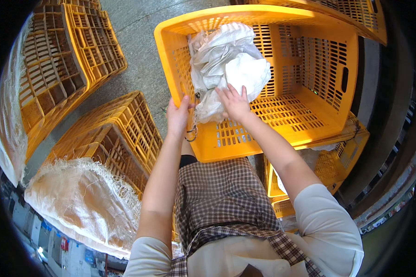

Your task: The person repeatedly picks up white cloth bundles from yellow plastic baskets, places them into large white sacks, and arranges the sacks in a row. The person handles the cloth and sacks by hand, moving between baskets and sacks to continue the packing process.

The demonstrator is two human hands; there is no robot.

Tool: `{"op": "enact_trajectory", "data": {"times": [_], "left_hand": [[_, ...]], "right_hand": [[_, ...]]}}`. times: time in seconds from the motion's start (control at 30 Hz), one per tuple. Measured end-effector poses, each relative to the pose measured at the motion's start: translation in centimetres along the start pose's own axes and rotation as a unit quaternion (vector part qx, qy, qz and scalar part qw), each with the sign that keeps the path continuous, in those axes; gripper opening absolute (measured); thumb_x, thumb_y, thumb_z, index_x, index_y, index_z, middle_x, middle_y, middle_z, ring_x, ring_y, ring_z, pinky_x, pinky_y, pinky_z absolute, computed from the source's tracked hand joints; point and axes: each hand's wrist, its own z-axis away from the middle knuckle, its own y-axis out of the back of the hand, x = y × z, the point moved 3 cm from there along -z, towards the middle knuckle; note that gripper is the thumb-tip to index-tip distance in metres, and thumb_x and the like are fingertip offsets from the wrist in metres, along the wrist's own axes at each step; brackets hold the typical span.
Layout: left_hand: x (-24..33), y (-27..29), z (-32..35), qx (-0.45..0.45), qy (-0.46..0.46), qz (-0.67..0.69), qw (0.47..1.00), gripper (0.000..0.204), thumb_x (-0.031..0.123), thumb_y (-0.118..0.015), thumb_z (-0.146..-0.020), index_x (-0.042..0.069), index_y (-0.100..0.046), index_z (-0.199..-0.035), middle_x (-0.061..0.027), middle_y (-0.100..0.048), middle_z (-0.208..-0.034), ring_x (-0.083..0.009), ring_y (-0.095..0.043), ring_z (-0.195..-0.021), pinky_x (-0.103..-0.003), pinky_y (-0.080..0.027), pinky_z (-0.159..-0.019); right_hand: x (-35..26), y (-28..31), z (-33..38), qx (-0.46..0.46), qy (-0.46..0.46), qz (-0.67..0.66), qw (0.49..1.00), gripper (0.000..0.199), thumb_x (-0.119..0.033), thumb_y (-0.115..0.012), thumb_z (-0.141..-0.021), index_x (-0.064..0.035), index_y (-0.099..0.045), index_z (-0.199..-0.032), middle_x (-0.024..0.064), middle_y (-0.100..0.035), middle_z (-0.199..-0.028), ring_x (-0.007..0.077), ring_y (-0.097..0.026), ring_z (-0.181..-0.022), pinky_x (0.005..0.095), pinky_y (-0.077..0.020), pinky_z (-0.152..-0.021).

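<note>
In front of me is a large yellow plastic crate (319, 111) with slotted walls and floor. A heap of crumpled white cloth or plastic sacking (224, 48) lies at its left end, with a brighter white bundle (248, 74) on top. My left hand (177, 117) is closed on the left rim of the crate, its thumb toward the inside and its other fingers mostly hidden. My right hand (235, 104) reaches over the near wall and rests on the white sacking with its fingers spread. A thin dark looped cord (192, 133) hangs just below my left hand.
Stacked yellow crates (51, 60) stand at the far left, with more crates (113, 134) nearer. Frayed whitish woven sacking (85, 203) covers part of these. Another crate (349, 161) sits under the right side of the large one. Grey speckled floor (138, 51) shows between the stacks.
</note>
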Motion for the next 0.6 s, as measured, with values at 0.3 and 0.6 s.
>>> {"op": "enact_trajectory", "data": {"times": [0.3,0.6], "left_hand": [[0.0,8.3,-2.5,0.026,0.083,-0.093,0.992,0.015,0.015,-0.048,-0.094,0.003,-0.047,-0.104,-0.0058,-0.057,-0.092,-0.0149,-0.055,-0.080,-0.032,-0.047,-0.070],[-2.5,10.8,-4.0,0.040,0.049,-0.125,0.990,0.028,0.015,-0.051,-0.092,0.004,-0.042,-0.115,-0.0095,-0.058,-0.105,-0.0202,-0.057,-0.094,-0.036,-0.049,-0.078]], "right_hand": [[4.8,0.5,3.1,0.020,0.022,-0.103,0.994,0.029,-0.012,-0.054,-0.077,-0.0137,-0.063,-0.105,0.0084,-0.057,-0.111,0.0270,-0.050,-0.108,0.0450,-0.0393,-0.093],[-0.1,-8.4,-2.6,-0.079,0.014,0.176,0.981,0.033,-0.014,-0.055,-0.080,-0.0123,-0.060,-0.113,0.0079,-0.057,-0.116,0.0262,-0.047,-0.115,0.0478,-0.0260,-0.106]]}}
